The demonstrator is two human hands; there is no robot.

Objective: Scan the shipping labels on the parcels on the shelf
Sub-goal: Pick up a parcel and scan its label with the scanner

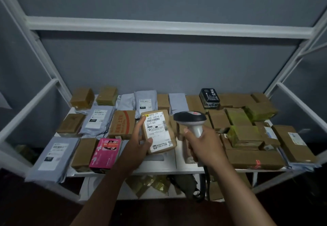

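Observation:
My left hand (139, 141) grips a small brown cardboard parcel (170, 137) by its left edge and holds it tilted above the shelf, its white shipping label (156, 128) facing me. My right hand (203, 144) grips the pale handle of a barcode scanner (190, 118). The scanner's dark head sits just right of the parcel's upper corner. Many other parcels lie flat on the white shelf (159, 164): brown boxes, grey mailer bags with labels, a pink box (106, 152) and a black box (209, 97).
White shelf posts and rails (159, 28) frame the bay on the left, right and above. A grey wall stands behind. A large grey mailer (53, 156) overhangs the front left edge. More packets lie on the level below (155, 184). The scanner's cable hangs down below my right wrist.

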